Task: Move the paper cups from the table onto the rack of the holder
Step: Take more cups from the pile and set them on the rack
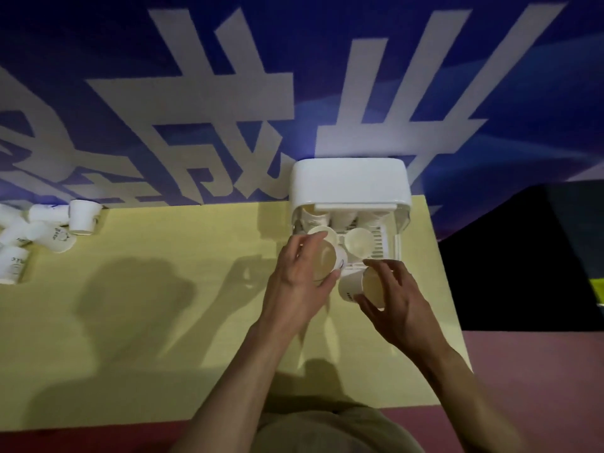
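A heap of cups [42,230] lay at the table's [163,305] far left edge, most tipped on their sides and one standing mouth down, so plenty remained to move. Nearer the middle, the left hand [299,279] curled round a cup [323,263] at the holder's [349,184] front, its mouth tilted up toward the camera, long axis leaning. The rack [380,246] already carried several cups (two upright in front, more under the lid, count unclear). The right hand [398,299] pinched another cup [358,286] just before the rack, lying nearly sideways, mouth toward the right, base leftward. By my judgement the job was roughly half done.
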The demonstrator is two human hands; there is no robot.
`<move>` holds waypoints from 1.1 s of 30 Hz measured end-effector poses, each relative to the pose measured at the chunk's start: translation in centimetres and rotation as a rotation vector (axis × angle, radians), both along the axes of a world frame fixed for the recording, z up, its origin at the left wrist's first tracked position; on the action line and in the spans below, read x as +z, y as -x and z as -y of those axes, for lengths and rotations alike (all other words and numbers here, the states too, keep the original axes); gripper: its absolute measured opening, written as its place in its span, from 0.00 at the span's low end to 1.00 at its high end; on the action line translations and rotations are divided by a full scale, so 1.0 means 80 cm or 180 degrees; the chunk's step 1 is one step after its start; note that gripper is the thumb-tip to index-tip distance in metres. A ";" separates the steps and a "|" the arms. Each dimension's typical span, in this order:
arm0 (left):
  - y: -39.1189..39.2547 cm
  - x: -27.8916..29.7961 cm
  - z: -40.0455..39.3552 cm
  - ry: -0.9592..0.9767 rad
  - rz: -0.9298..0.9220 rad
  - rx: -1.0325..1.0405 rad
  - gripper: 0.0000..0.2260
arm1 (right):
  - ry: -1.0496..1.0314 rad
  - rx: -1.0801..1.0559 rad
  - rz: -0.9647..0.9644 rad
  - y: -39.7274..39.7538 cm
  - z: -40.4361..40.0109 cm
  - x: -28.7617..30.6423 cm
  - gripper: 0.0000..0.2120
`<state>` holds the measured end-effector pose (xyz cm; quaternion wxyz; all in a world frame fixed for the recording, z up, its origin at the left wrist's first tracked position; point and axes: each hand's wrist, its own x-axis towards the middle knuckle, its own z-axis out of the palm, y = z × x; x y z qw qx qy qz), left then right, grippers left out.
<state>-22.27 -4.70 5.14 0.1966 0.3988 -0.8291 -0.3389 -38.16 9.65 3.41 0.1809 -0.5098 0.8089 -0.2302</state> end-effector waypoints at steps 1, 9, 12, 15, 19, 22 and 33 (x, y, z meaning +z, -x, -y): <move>0.017 0.002 -0.006 0.0046 0.0013 -0.0046 0.28 | 0.0015 0.0015 0.0012 0.014 -0.009 0.000 0.28; 0.115 -0.018 -0.019 0.0156 0.0560 -0.0231 0.27 | 0.0081 -0.0276 0.0279 0.091 -0.047 -0.007 0.27; 0.136 -0.031 -0.017 0.0204 0.0886 -0.0202 0.27 | 0.0113 -0.0354 0.0393 0.103 -0.050 -0.012 0.26; 0.151 -0.043 -0.016 0.0210 0.1076 -0.0187 0.27 | 0.0086 -0.0273 0.0422 0.115 -0.052 -0.020 0.26; 0.170 -0.056 -0.015 0.0253 0.1334 -0.0131 0.27 | -0.0022 -0.0176 0.0367 0.134 -0.053 -0.032 0.27; 0.179 -0.064 -0.011 0.0221 0.1495 -0.0113 0.27 | -0.0070 -0.0164 0.0410 0.149 -0.052 -0.039 0.26; 0.203 -0.102 0.002 -0.0065 0.1971 -0.0208 0.31 | -0.0078 -0.0056 0.0477 0.178 -0.037 -0.060 0.27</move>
